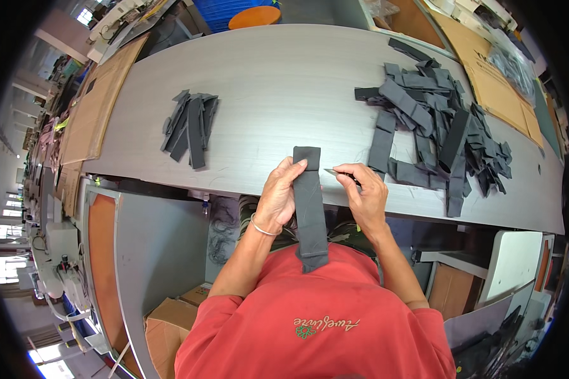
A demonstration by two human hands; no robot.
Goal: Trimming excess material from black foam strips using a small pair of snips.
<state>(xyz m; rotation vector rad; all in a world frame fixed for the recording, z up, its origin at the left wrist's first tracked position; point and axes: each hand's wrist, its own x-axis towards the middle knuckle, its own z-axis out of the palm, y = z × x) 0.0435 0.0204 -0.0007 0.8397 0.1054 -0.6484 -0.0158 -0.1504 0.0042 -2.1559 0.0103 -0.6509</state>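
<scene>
Your left hand (279, 192) is closed on one dark grey strip (310, 205), thumb on its upper face, fingers wrapped round its left edge. The strip's long axis runs near-vertical in view: top end lies on the table (284, 82) edge, pointing away from you; bottom end hangs down toward your red shirt (316, 322), w/ a slight lean to the right at the bottom. Your right hand (367, 189) sits just beside the strip's right edge, pinching a small blade (332, 171) between thumb and forefinger; blade tip points left, toward the strip's upper part. Whether tip touches cloth: can't tell.

Counts: 1 strip in hand; 1 blade; 2 piles of like strips on the table. Left pile (189, 126): approx. 8–10 strips, roughly parallel, long axes running away from you. Right pile (436, 126): too many and too overlapped to count, lying at mixed angles. Both piles sit well apart from the held strip.
</scene>
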